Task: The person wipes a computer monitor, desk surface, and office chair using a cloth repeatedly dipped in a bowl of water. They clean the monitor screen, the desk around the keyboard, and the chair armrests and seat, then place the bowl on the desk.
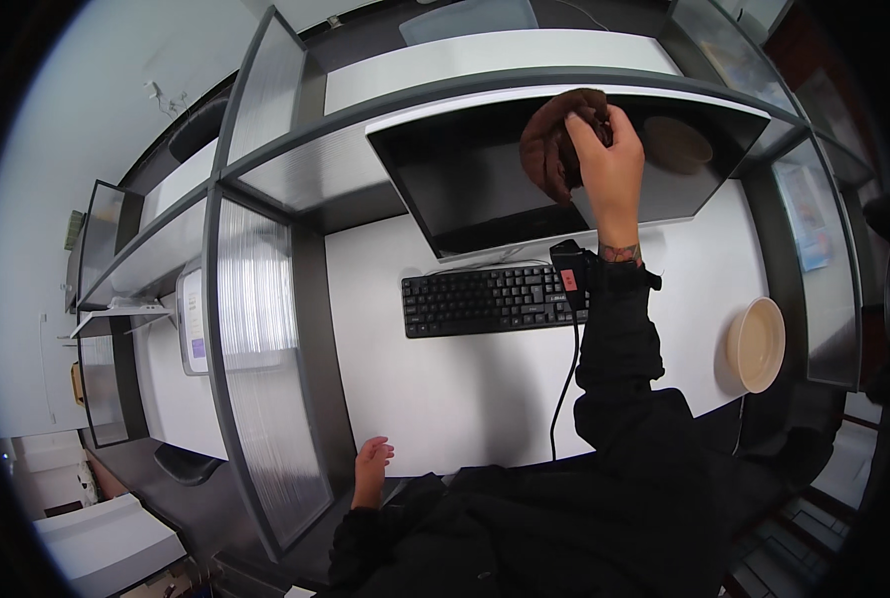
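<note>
Partitions (265, 289): ribbed translucent panels in grey frames bound the white surface (425, 399) at left, back and right, presumably to screen this seat from its neighbours.
Left hand (373, 456): bare, with nothing visible in its grasp, at the surface's front left edge; fingers loosely curled, slightly apart. Whether it touches the surface cannot be told.
Monitor (455, 169): wide and dark-screened, set along the back and facing the person, likely for viewing from the front edge.
Keyboard (485, 299): black, lying lengthwise along the monitor's front, probably placed for typing while looking up at the screen.
Brown cloth (544, 149): in front of the screen, right of its middle, bunched into a crescent that bulges left. Its long axis runs roughly up and down the view, one end near the monitor's top edge, the lower end pointing toward the keyboard. Contact with the glass is unclear.
Black box (567, 261): apparently strapped at the person's wrist, above the keyboard's right end, its cable trailing toward the front edge.
Right hand (609, 164): thumb and fingers clamped together on the cloth's right side, a hold that seems to leave the bulk free on the left.
Bowl (759, 344): beige, round, near the right edge, perhaps put there to clear the keyboard.
</note>
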A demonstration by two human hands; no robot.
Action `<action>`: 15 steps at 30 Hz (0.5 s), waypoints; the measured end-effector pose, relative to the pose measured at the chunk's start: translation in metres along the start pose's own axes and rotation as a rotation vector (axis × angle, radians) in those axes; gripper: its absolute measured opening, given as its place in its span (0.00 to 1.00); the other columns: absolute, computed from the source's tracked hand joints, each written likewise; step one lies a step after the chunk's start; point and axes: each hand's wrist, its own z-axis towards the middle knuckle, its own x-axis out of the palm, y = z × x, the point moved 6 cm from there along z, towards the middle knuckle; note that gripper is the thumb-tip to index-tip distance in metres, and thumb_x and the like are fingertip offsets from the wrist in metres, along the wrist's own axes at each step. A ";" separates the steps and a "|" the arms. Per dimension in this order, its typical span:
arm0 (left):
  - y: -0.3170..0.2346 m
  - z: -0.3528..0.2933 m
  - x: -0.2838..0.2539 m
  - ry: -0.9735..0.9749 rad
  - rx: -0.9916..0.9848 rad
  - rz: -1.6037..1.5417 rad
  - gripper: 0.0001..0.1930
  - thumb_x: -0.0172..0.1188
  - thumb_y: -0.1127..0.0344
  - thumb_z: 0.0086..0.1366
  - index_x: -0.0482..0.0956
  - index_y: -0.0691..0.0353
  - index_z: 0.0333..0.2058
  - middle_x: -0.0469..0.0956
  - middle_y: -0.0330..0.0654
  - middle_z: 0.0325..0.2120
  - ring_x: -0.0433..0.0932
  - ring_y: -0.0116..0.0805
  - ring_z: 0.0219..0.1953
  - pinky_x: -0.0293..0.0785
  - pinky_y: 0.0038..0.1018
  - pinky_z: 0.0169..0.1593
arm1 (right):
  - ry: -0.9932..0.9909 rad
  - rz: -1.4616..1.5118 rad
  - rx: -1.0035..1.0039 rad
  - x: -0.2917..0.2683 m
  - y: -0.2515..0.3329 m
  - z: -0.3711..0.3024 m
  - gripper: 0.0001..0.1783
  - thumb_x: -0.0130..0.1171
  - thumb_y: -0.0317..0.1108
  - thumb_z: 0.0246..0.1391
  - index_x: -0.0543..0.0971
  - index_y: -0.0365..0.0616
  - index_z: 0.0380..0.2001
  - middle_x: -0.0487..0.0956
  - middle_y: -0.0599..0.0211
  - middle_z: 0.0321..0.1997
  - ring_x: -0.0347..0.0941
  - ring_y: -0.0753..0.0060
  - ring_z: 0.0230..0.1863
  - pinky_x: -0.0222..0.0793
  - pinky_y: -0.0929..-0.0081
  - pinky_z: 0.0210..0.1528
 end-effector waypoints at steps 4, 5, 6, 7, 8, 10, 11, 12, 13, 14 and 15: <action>-0.003 0.001 0.000 -0.018 -0.013 0.008 0.11 0.49 0.67 0.63 0.73 0.63 0.42 0.77 0.37 0.31 0.74 0.24 0.34 0.67 0.20 0.39 | -0.043 -0.025 0.027 -0.009 -0.004 0.003 0.17 0.60 0.38 0.48 0.75 0.37 0.37 0.78 0.65 0.31 0.73 0.75 0.33 0.68 0.77 0.38; -0.003 0.002 0.001 -0.014 -0.016 0.005 0.11 0.49 0.67 0.63 0.73 0.63 0.43 0.77 0.37 0.31 0.74 0.25 0.34 0.67 0.21 0.39 | -0.054 -0.045 0.037 -0.013 -0.016 0.000 0.17 0.60 0.38 0.48 0.75 0.37 0.38 0.78 0.64 0.32 0.73 0.74 0.34 0.68 0.77 0.38; -0.003 0.004 0.001 -0.011 -0.015 0.010 0.12 0.49 0.67 0.63 0.73 0.62 0.43 0.77 0.37 0.32 0.74 0.25 0.34 0.67 0.22 0.39 | -0.075 -0.054 0.065 -0.017 -0.032 -0.005 0.18 0.60 0.38 0.47 0.75 0.36 0.38 0.78 0.63 0.32 0.73 0.73 0.34 0.68 0.76 0.38; -0.002 0.005 0.002 -0.010 -0.017 0.023 0.12 0.49 0.67 0.63 0.73 0.62 0.43 0.76 0.38 0.32 0.74 0.26 0.35 0.67 0.23 0.40 | -0.093 -0.055 0.084 -0.023 -0.051 -0.015 0.18 0.61 0.38 0.47 0.74 0.36 0.38 0.78 0.62 0.32 0.73 0.73 0.34 0.68 0.75 0.39; -0.003 0.006 0.003 0.002 -0.013 0.016 0.12 0.49 0.67 0.63 0.73 0.62 0.43 0.76 0.38 0.32 0.74 0.26 0.35 0.67 0.23 0.40 | -0.104 -0.042 0.072 -0.027 -0.070 -0.024 0.19 0.61 0.38 0.47 0.74 0.36 0.39 0.78 0.60 0.33 0.73 0.72 0.35 0.68 0.75 0.39; -0.003 0.008 0.005 0.019 -0.008 0.021 0.12 0.49 0.67 0.63 0.73 0.62 0.43 0.76 0.37 0.32 0.73 0.26 0.35 0.67 0.23 0.40 | -0.121 -0.140 0.230 -0.039 -0.122 -0.046 0.20 0.61 0.38 0.47 0.73 0.35 0.39 0.78 0.57 0.34 0.74 0.66 0.37 0.68 0.71 0.41; -0.003 0.009 0.005 0.020 -0.018 0.029 0.12 0.49 0.67 0.63 0.73 0.62 0.43 0.76 0.37 0.32 0.73 0.26 0.35 0.67 0.23 0.40 | -0.148 -0.166 0.294 -0.044 -0.148 -0.059 0.19 0.60 0.38 0.47 0.73 0.34 0.39 0.77 0.56 0.35 0.74 0.65 0.37 0.68 0.72 0.42; -0.003 0.009 0.005 0.021 -0.027 0.037 0.12 0.49 0.67 0.63 0.73 0.62 0.43 0.76 0.37 0.32 0.73 0.26 0.35 0.67 0.23 0.40 | -0.160 -0.164 0.303 -0.048 -0.170 -0.072 0.20 0.60 0.38 0.47 0.73 0.34 0.39 0.77 0.55 0.36 0.74 0.63 0.38 0.68 0.71 0.43; -0.003 0.010 0.006 0.023 -0.035 0.043 0.12 0.49 0.67 0.63 0.73 0.62 0.43 0.76 0.37 0.32 0.73 0.25 0.35 0.67 0.23 0.40 | -0.175 -0.158 0.306 -0.052 -0.190 -0.082 0.20 0.59 0.38 0.47 0.72 0.34 0.39 0.77 0.54 0.37 0.74 0.61 0.39 0.67 0.71 0.44; -0.004 0.010 0.007 0.021 -0.033 0.049 0.12 0.49 0.67 0.63 0.73 0.62 0.43 0.76 0.37 0.31 0.73 0.25 0.35 0.67 0.23 0.40 | -0.182 -0.187 0.352 -0.055 -0.211 -0.089 0.20 0.59 0.38 0.47 0.73 0.34 0.39 0.78 0.54 0.36 0.74 0.62 0.38 0.68 0.71 0.43; -0.004 0.010 0.008 0.020 -0.031 0.055 0.11 0.49 0.67 0.63 0.73 0.62 0.43 0.76 0.37 0.31 0.73 0.25 0.35 0.67 0.23 0.39 | -0.187 -0.212 0.376 -0.058 -0.228 -0.096 0.20 0.60 0.38 0.47 0.73 0.34 0.39 0.78 0.55 0.35 0.74 0.64 0.37 0.68 0.71 0.41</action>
